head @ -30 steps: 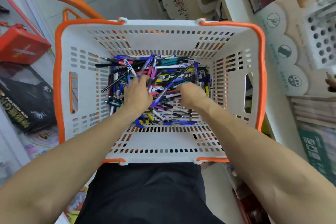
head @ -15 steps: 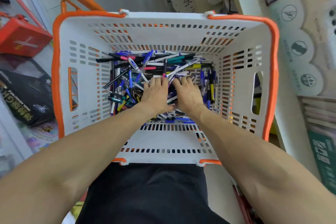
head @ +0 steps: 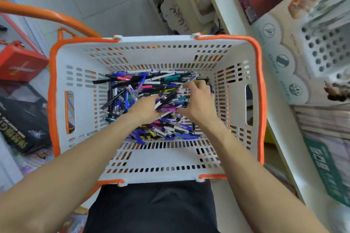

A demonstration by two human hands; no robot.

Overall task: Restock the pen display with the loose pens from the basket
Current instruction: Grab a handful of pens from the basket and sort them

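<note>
**Both hands deep in the pen basket**

So the white slotted basket (head: 155,159) with the orange rim sits right in front of the person, and both forearms reach down into it. The bottom is covered in a messy heap of loose pens (head: 151,81): blue, black, purple, pink, teal and white ones, lying every which way.

The left hand (head: 144,110) is down on the pile, back of the hand up, fingers curled into the pens on its right side. The right hand (head: 198,103) is just beside it, fingers curled over the far side of a clump of pens (head: 170,103), thumb under the near side. That bunch sits squeezed between the two hands, and it looks like both are gripping it together, though how many pens each one actually holds I can't tell.

More pens spread out beyond the fingertips of both hands toward the far wall of the basket, and another strip of them lies under the wrists, by the near wall. A few dark pens poke out well left of the left hand.

Well off to the right of the right hand, outside the basket, there's a white display rack (head: 325,49) full of round holes. Left of the left arm, on the floor, a red box (head: 20,62) and a black box (head: 20,119).
</note>
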